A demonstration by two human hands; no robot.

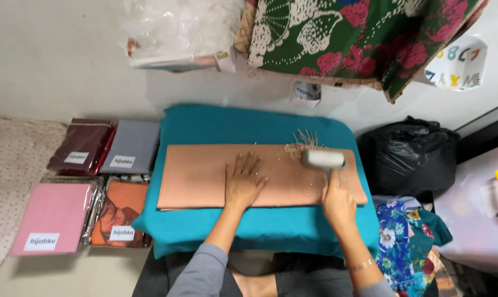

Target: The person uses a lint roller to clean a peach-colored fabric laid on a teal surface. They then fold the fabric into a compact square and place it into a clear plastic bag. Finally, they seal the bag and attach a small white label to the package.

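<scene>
- Pressing flat, the left hand (243,181) lies with fingers spread on a folded peach cloth (205,176) atop a teal cushion (216,124).
- Right hand (337,201) has its grip closed around the handle of a pale roller tool (322,159), whose head rests on the cloth's right end beside beaded embroidery (299,146).
- Packaged folded fabrics (89,187), maroon, grey, pink and orange, lie left of the cushion.
- Black plastic bag (408,154) sits at right.

Pale floor (51,60); black rubbish bag (408,157) right; patterned mat (10,165) left.
</scene>
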